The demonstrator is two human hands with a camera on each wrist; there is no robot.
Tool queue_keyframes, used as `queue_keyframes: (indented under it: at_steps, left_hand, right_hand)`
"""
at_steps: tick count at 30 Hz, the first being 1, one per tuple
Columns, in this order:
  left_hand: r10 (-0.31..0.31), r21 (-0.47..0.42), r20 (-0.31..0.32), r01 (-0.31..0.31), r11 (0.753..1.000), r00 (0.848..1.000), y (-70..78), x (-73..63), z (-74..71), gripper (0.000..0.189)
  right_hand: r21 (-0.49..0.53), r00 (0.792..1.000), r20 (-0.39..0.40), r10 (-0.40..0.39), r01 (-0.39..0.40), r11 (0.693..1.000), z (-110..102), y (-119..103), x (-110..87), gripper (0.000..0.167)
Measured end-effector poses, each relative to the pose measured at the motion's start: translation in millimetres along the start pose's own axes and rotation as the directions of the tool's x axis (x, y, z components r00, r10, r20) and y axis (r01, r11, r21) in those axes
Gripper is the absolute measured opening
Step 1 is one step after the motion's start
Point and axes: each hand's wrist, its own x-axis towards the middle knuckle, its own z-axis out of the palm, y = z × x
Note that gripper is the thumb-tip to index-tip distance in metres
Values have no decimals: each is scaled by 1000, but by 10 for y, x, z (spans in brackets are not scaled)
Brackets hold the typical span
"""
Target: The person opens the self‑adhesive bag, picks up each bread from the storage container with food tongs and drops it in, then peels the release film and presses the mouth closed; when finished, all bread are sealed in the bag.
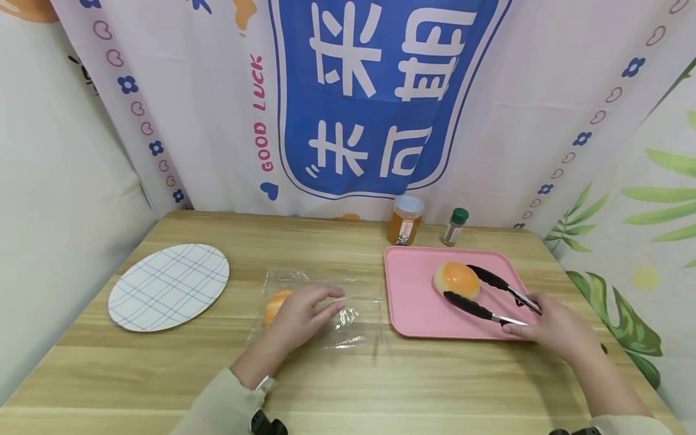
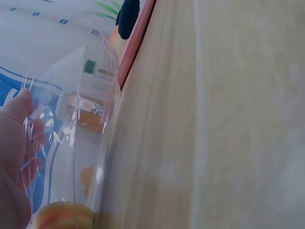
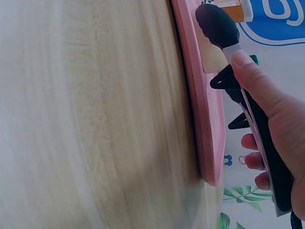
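A clear plastic bag (image 1: pixel 356 329) lies mid-table with an orange-brown bun (image 1: pixel 276 306) inside its left part. My left hand (image 1: pixel 304 317) is over the bag, thumb and fingers curved at the film; the left wrist view shows the film raised and stretched up to the fingertips. In my right hand (image 1: pixel 554 329) are black-tipped metal tongs (image 1: pixel 511 320), gripped by the handles. Their tips straddle a round, glossy orange-topped bun (image 1: pixel 457 279) on the pink tray (image 1: pixel 415 314). In the right wrist view the thumb lies along one arm of the tongs.
A white checked oval plate (image 1: pixel 170 287) is at the left. Behind the tray stand a honey-coloured jar (image 1: pixel 405 220) with a pale lid and a small green-capped shaker (image 1: pixel 455 226). A printed cloth (image 1: pixel 217 121) hangs along the table's back edge.
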Motion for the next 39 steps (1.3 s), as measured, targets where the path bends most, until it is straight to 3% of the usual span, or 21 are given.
queue_keyframes:
  at_steps: [10, 20, 24, 31, 39]
  left_hand:
    - [21, 17, -53, -20, 1000, 998, 8, -3, 9, 20]
    - [47, 5, -88, -47, 999, 995, 4, -2, 12, 19]
    - [29, 6, -78, -28, 1000, 997, 11, -9, 12, 20]
    - [0, -6, -53, -1, 1000, 999, 24, -21, 5, 21]
    - [22, -3, -60, -22, 1000, 998, 29, -39, 24, 20]
  right_hand:
    - [13, 999, -46, -17, 18, 1000, 8, -84, -63, 101]
    - [47, 985, -74, -155, 159, 986, -43, -508, -182, 82]
    - [23, 968, -98, -232, 235, 972, -50, -661, -213, 78]
    - [-69, 914, -133, -382, 376, 924, -15, -883, -182, 74]
    - [-122, 892, -85, -445, 434, 893, 46, -1080, -109, 77]
